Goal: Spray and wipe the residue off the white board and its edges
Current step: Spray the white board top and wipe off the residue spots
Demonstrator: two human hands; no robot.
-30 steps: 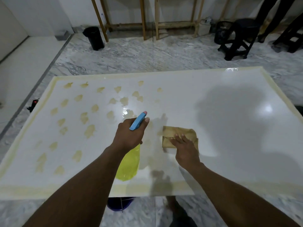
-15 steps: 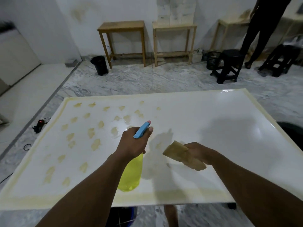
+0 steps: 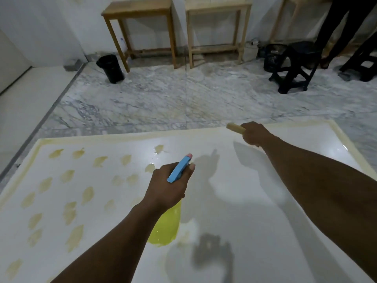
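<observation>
The white board [image 3: 255, 201] lies flat and glossy across the lower view. Its left half is dotted with yellowish residue patches [image 3: 87, 195], and a yellowed band runs along its far and side edges. Over the board's middle the left hand [image 3: 169, 186] grips a spray bottle [image 3: 166, 225], fingers curled round the neck below the blue head, the yellow body hanging under the wrist. At the board's far edge the right hand [image 3: 255, 133] holds a folded tan cloth [image 3: 235, 127], fingers closed round it; whether the cloth touches the board is unclear. The board's near edge is cut off, its support hidden, and the hand covers the trigger. Beyond the board, on a grey-veined marble floor [image 3: 163, 99], stand a black bin [image 3: 111, 67], two wooden tables [image 3: 140, 9] and a black stool [image 3: 293, 66].
</observation>
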